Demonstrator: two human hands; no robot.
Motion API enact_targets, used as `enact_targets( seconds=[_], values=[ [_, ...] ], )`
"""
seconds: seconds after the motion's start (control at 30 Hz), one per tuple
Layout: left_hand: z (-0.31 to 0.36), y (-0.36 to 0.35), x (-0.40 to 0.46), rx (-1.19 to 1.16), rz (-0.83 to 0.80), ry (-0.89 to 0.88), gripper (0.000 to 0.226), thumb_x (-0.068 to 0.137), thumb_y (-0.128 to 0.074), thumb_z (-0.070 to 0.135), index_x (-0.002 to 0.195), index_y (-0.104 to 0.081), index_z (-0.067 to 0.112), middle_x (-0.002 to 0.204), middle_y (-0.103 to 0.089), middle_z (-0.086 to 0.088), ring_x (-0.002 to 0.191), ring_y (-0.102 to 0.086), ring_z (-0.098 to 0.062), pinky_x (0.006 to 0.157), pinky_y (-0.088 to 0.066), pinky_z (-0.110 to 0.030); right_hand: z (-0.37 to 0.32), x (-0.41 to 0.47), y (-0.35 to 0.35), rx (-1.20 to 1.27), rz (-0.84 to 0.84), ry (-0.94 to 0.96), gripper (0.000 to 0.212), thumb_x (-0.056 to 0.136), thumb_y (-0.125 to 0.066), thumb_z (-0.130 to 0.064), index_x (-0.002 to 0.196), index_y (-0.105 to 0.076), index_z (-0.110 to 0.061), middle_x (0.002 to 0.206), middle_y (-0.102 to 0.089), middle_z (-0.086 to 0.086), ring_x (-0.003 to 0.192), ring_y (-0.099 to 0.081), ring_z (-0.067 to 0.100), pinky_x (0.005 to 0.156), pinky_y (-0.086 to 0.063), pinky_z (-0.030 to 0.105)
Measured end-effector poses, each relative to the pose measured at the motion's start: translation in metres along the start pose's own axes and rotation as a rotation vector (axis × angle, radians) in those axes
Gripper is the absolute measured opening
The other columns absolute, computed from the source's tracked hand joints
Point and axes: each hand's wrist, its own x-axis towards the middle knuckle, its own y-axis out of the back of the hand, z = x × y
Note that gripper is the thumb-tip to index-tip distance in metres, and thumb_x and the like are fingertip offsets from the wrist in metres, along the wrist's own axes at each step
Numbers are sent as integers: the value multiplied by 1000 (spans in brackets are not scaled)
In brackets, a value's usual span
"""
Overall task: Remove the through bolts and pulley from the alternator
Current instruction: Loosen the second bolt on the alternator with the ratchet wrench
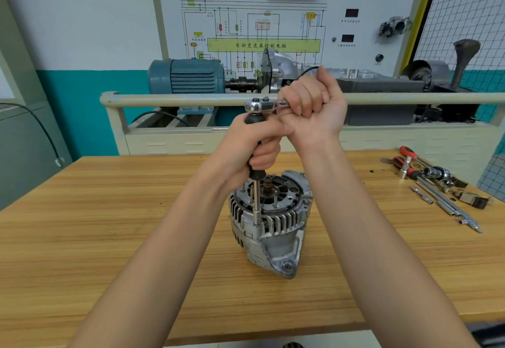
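Near the middle of the wooden worktop (109, 224) stands the grey cast-aluminium alternator (269, 224), shaft end up. Rising plumb from its near rim: a long steel socket extension (257, 202), seated on what looks to be a through bolt (head hidden). Left hand (257, 145) wrapped round the black grip of that extension, steadying it upright. Right hand (311, 110) fisted on the chrome ratchet handle (263, 105), lying level at the top, pointing right. Next swing presumably turns about that vertical axis. Loose tools (437, 183) toward the right edge.
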Motion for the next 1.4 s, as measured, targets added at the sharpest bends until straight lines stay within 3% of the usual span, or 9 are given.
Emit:
enact_targets(
  seconds=[0.17,0.3,0.4,0.57,0.77,0.97,1.17,1.27,1.4],
  values=[
    [-1,-4,2,53,211,-10,55,84,-48,-9,42,-32,24,37,-22,7,29,-15,-7,37,-15,-11,6,-14,-11,-171,13,169,48,83,-42,-15,36,-33,-17,32,-24,-4,31,-13,10,36,-18,21],
    [-7,-14,9,129,517,-104,48,79,-55,-10,49,-31,19,39,-26,6,34,-18,-10,40,-16,-15,26,-35,-19,-559,-161,438,50,88,-40,-6,40,-34,-17,35,-26,-5,35,-17,8,43,-20,23],
    [-10,-16,12,191,617,-169,46,75,-61,-8,49,-32,18,44,-28,3,44,-20,-12,44,-16,-22,41,-42,-20,-699,-268,621,38,85,-37,0,53,-39,-20,37,-32,-5,34,-26,7,46,-23,23],
    [-6,-2,1,108,410,-119,49,79,-57,-11,48,-36,20,39,-29,6,33,-23,-10,38,-22,-16,26,-30,-19,-583,-213,362,51,87,-41,-9,37,-35,-17,34,-27,-7,37,-13,11,42,-19,23],
    [0,2,-2,67,4,-10,41,75,-62,0,44,-42,19,38,-32,3,30,-27,-11,36,-26,-16,1,-3,0,24,-37,5,50,84,-42,-15,35,-34,-12,29,-27,0,36,-8,8,35,-16,21],
    [-2,-7,5,86,179,40,55,84,-49,-8,42,-32,23,36,-23,8,29,-15,-7,37,-15,-11,-2,-13,-5,-70,16,154,47,82,-43,-14,36,-34,-15,32,-24,-3,33,-11,10,36,-19,23],
    [-10,-21,12,182,624,-113,45,76,-59,-7,52,-29,18,49,-24,-1,48,-17,-16,48,-14,-26,27,-42,-17,-621,-213,492,46,90,-37,-4,46,-38,-18,38,-28,-4,37,-21,10,45,-20,28],
    [-11,-20,11,198,650,-151,44,75,-61,-5,52,-31,18,48,-26,0,51,-18,-17,49,-15,-27,38,-45,-18,-744,-307,631,32,86,-35,0,60,-40,-19,38,-32,-5,36,-26,9,46,-20,28],
    [-7,-8,2,146,459,-115,42,79,-57,-10,55,-35,17,41,-29,4,37,-23,-12,39,-21,-18,20,-32,-17,-585,-221,379,50,89,-39,-8,40,-32,-17,35,-28,-6,37,-16,9,43,-22,24]
  ],
)
